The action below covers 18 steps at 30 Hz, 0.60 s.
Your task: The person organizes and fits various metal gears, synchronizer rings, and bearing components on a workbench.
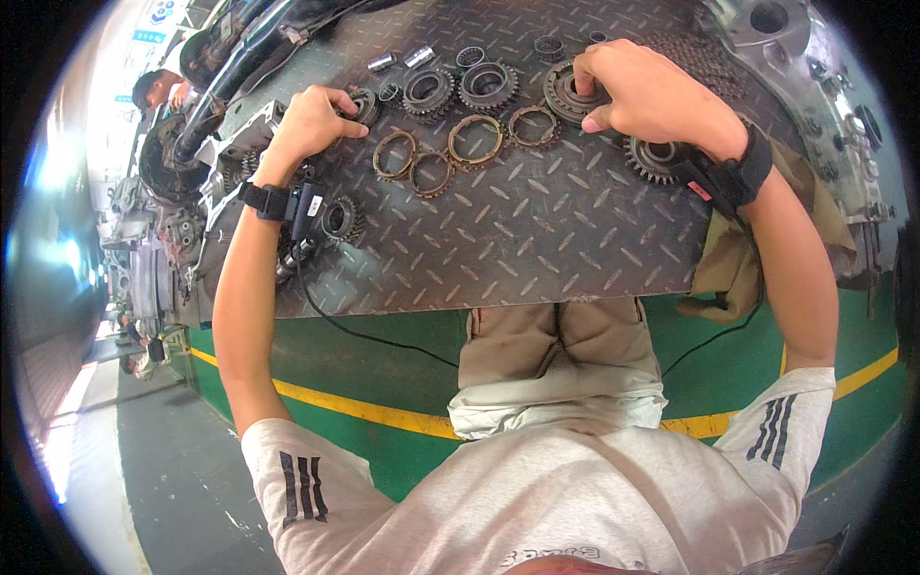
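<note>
My left hand (316, 123) pinches a small steel gear (364, 107) at the left of the metal-topped table. At the right, my right hand (656, 96) has its thumb and fingers closed on the rim of a wide toothed hub (562, 94), which lies on the plate. Between the hands stand two dark gears (428, 93) (489, 86) side by side. Nearer to me lie several thin brass-coloured synchronizer rings (476, 141). Below my right wrist is another gear (652, 158), partly covered by the wrist strap's box.
Small needle bearings (471, 57) and steel sleeves (419, 57) sit behind the gears. One more gear (342, 220) lies near my left wrist. Large metal housings (781, 48) flank the table. A brown cloth (733, 254) hangs over its front right edge. Cables trail from both wrists.
</note>
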Tool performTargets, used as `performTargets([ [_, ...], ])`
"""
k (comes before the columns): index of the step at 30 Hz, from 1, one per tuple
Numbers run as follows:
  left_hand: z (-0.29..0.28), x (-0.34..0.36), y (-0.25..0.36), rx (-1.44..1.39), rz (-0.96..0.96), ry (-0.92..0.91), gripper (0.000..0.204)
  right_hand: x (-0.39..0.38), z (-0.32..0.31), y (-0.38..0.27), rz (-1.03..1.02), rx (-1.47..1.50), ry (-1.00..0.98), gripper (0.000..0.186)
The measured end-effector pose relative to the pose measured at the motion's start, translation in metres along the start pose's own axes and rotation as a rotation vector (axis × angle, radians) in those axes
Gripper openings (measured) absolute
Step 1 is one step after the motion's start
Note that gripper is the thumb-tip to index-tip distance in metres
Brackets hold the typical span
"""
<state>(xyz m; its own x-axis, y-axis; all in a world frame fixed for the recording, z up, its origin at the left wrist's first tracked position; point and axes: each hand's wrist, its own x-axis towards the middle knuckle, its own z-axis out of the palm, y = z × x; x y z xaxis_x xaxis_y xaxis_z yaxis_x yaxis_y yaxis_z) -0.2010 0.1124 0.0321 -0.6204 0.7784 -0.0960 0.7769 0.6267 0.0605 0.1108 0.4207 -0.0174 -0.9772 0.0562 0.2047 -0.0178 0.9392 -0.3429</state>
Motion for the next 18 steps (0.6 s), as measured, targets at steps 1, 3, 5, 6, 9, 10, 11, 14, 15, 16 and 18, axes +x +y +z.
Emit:
performTargets([
  [1, 0.001, 0.001, -0.001, -0.002, -0.002, 0.0, 0.046, -0.001, 0.0, 0.0, -0.002, 0.0, -0.002, 0.04],
  [3, 0.002, 0.003, -0.004, 0.007, 0.052, 0.011, 0.046, -0.004, 0.0, 0.001, -0.035, -0.015, 0.038, 0.04],
  [5, 0.002, 0.003, -0.004, 0.008, 0.044, -0.004, 0.046, -0.001, 0.002, 0.009, -0.091, -0.009, 0.052, 0.038],
  [6, 0.002, 0.003, -0.002, 0.008, 0.04, -0.017, 0.046, 0.0, 0.003, 0.01, -0.144, -0.004, 0.066, 0.036],
  [9, 0.0, 0.003, 0.001, 0.047, -0.007, -0.041, 0.048, -0.006, -0.006, -0.009, -0.058, -0.041, 0.039, 0.039],
  [10, 0.001, 0.003, 0.001, 0.047, -0.007, -0.043, 0.048, -0.006, -0.005, -0.011, -0.058, -0.04, 0.038, 0.039],
  [11, 0.0, 0.002, 0.001, 0.044, -0.011, -0.055, 0.047, -0.006, -0.004, -0.012, -0.06, -0.044, 0.052, 0.039],
  [14, -0.005, 0.0, 0.001, 0.03, -0.004, -0.068, 0.045, -0.008, -0.003, -0.018, -0.049, -0.067, 0.092, 0.037],
  [15, -0.007, -0.001, 0.001, 0.018, 0.006, -0.069, 0.044, -0.009, -0.004, -0.019, -0.035, -0.087, 0.115, 0.037],
  [16, -0.011, -0.004, -0.001, 0.021, 0.006, -0.068, 0.044, -0.009, -0.003, -0.017, -0.036, -0.086, 0.118, 0.037],
  [18, -0.018, -0.016, 0.001, 0.229, 0.142, 0.34, 0.041, -0.008, -0.002, -0.015, -0.089, -0.028, 0.097, 0.034],
])
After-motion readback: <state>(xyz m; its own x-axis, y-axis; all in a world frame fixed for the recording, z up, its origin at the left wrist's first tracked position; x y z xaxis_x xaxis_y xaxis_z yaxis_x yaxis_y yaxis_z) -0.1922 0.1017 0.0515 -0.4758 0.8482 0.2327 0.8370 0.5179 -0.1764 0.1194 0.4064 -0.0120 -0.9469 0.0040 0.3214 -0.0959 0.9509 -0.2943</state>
